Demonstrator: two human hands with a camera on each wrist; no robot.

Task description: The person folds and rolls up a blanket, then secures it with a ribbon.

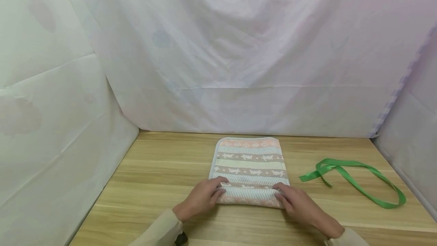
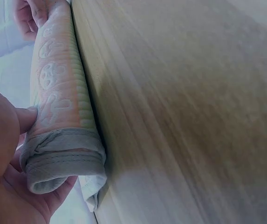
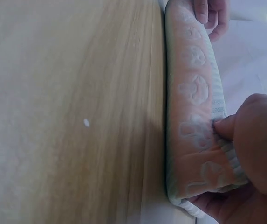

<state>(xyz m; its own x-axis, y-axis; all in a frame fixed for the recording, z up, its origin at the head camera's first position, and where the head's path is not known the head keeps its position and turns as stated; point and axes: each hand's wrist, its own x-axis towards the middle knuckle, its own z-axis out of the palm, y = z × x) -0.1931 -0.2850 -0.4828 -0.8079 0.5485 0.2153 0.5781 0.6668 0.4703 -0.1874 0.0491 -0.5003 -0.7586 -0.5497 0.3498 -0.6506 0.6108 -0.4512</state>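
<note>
A folded striped cloth (image 1: 250, 166) with a pale bound edge lies on the wooden table, showing rows of white animal figures. Its near edge is turned over into a thick roll. My left hand (image 1: 201, 196) grips the left end of that roll, thumb on the near side and fingers around the grey-bound layers (image 2: 65, 158). At the opposite end my right hand (image 1: 300, 202) grips the roll, its thumb pressing the pink band (image 3: 194, 93) and its fingers underneath. In both wrist views the roll lies right along the tabletop.
A loose green ribbon (image 1: 372, 196) lies in a loop on the wooden table (image 1: 153, 170), right of the cloth. White sheeting (image 1: 239, 67) hangs behind, with more along the left and right sides. A small white speck (image 3: 86, 122) shows on the tabletop in the right wrist view.
</note>
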